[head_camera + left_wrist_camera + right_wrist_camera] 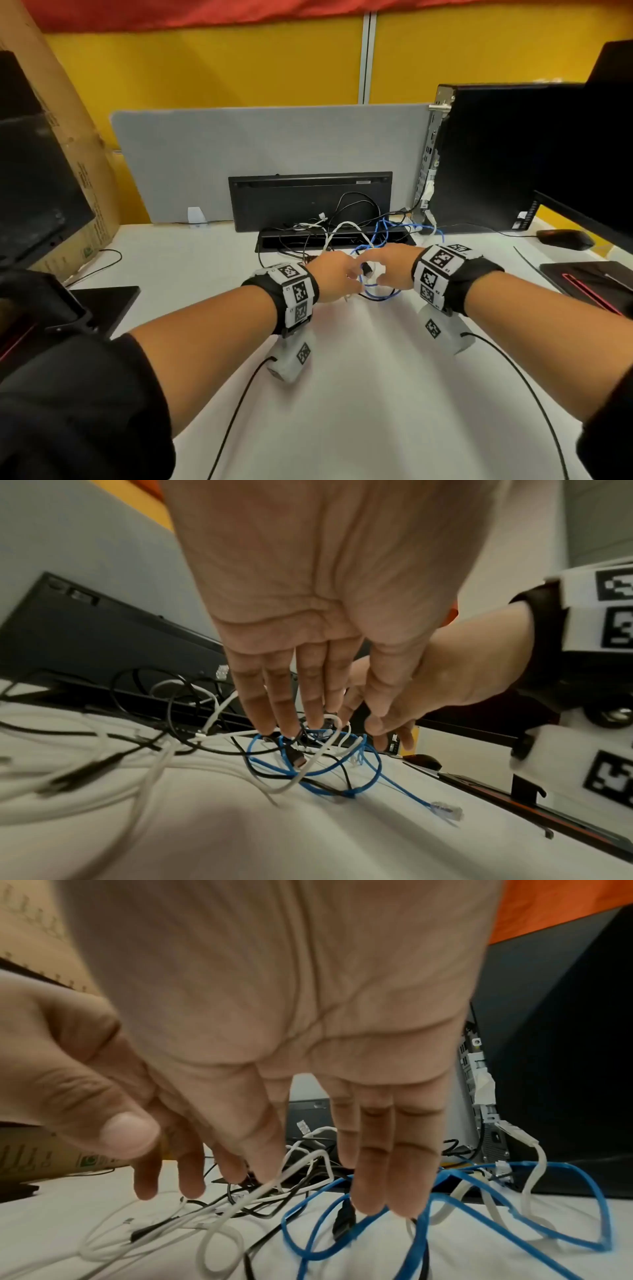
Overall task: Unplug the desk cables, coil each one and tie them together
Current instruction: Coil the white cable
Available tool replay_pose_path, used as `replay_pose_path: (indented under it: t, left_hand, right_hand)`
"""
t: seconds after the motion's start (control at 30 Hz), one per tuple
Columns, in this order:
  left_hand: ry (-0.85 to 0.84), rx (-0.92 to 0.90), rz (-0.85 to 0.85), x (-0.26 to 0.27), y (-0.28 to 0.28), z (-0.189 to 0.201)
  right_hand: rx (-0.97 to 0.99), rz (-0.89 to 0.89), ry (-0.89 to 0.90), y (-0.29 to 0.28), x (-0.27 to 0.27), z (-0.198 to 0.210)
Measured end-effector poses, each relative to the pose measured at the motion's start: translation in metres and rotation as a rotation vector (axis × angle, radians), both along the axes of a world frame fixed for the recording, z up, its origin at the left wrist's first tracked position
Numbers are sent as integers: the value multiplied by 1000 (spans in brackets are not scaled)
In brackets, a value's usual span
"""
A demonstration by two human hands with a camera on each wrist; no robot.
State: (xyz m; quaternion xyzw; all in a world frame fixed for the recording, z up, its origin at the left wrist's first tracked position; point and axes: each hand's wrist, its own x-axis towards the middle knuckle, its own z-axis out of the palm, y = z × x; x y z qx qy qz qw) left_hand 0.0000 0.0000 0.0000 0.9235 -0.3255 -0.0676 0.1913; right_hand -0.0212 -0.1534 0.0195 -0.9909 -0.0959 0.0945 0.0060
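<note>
Hovering over the tangled cables (371,291) mid-desk (342,377), the left hand (334,277) and right hand (394,265) reach in with straight, relaxed fingers, gripping nothing. The blue cable (445,1204) looks light, limp and springy; better taken near its clear plug (445,811).

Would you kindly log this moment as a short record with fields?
left hand: fingers extended, tips in the cable tangle
right hand: fingers extended over the tangle
blue network cable: looped on the desk, one plug lying free
white cables: intertwined, not coiled
black cable plug: loose among the blue loops
desk: white
</note>
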Motion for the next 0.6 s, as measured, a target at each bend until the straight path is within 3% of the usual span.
replay_pose_path:
  t: [0.17,0.37,0.6]
  left_hand:
    - [62,-27,-7,21,-23,-8]
    - [166,-196,93,39,-36,-1]
    - [-43,-214,132,48,-23,60]
  right_hand:
    - [-157,-7,40,-2,19,2]
    - [-131,8,44,-17,37,13]
    - [57,-13,-74,-29,34,42]
